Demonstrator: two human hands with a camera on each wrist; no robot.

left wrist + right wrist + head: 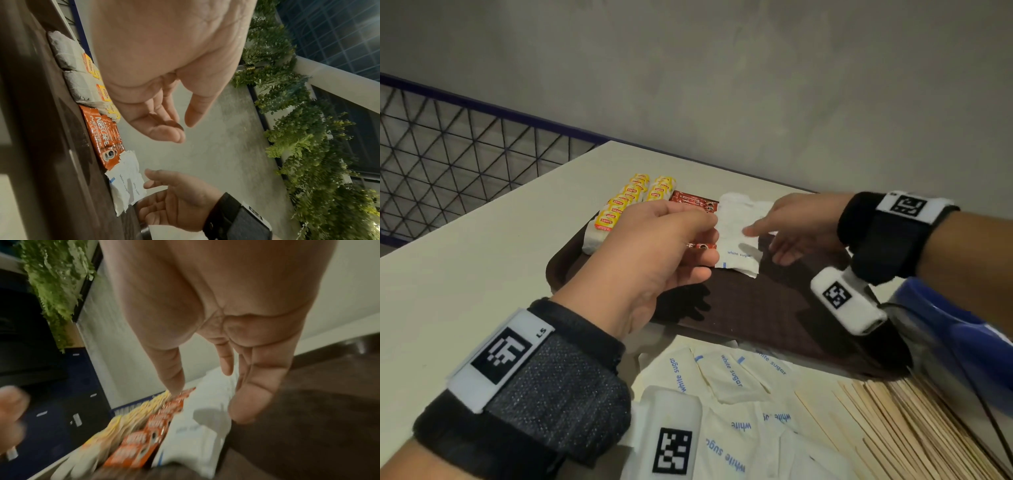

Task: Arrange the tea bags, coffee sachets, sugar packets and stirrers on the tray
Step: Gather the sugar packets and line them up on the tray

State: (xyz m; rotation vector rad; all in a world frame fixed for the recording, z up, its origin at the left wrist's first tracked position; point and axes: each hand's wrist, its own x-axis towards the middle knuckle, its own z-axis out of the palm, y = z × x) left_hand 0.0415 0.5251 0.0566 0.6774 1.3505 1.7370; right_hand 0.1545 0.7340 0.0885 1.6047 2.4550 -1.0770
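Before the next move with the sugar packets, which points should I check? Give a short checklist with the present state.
1. Left hand free: ok, fingers relaxed, nothing held.
2. Right hand free: ok, fingers straight at the sugar packets on the tray.
3. Tea bags in rows on the tray: ok.
4. Nescafe sachets beside them: ok.
5. Loose sugar packets moved onto tray: not ok.
6. Wooden stirrers on tray: not ok.
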